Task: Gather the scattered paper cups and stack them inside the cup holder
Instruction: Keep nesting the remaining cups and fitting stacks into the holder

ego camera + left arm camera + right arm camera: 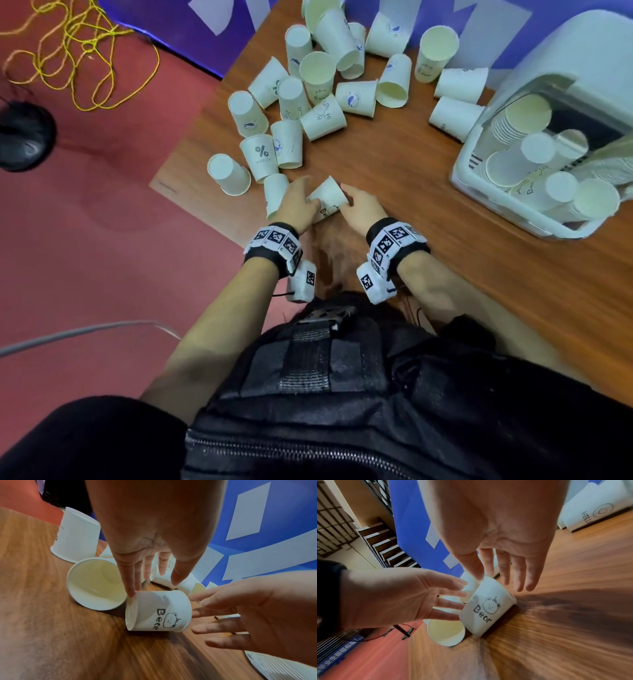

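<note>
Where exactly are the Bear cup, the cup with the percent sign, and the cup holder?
Bear cup (159,611): left wrist view, printed side wall.
Percent-sign cup (261,156): head view, side wall by the logo.
Cup holder (479,192): head view, white front rim.

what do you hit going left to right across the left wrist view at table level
upside-down cup → cup lying with its mouth to the camera → Bear cup with the left hand touching it → right hand

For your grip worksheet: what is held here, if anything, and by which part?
Nothing is gripped. The Bear cup lies on its side on the table, straight fingers of the left hand and right hand touching its two ends.
</note>
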The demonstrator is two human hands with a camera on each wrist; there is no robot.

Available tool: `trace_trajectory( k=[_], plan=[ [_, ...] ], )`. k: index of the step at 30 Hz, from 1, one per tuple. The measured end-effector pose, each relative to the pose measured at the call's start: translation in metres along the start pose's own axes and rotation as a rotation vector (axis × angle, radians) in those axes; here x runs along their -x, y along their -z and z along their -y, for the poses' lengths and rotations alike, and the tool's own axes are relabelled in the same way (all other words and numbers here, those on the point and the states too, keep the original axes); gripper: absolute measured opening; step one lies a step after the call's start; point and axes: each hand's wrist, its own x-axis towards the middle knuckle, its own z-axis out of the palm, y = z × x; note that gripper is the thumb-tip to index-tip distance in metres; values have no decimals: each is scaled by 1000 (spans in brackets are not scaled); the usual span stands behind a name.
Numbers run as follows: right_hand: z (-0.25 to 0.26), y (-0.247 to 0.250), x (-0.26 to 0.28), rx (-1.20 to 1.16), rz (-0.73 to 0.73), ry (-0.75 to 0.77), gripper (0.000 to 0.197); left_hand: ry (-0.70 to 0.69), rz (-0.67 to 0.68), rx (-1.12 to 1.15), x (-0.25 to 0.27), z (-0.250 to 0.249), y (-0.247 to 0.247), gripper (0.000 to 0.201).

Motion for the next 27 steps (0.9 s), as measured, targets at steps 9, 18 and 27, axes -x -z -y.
trace_trajectory(
  k=[9, 18, 27],
  plan=[
    [-4, 15, -3, -120, -84, -53, 52, -59, -3, 181, -18, -12, -3, 54],
    [-4, 64, -1, -236, -327, -23, 53, -385, 18, 98, -30, -61, 5, 55],
    [-38, 107, 31, -398, -575, -31, 44, -476, 47, 142, -27, -117, -19, 49]
  ],
)
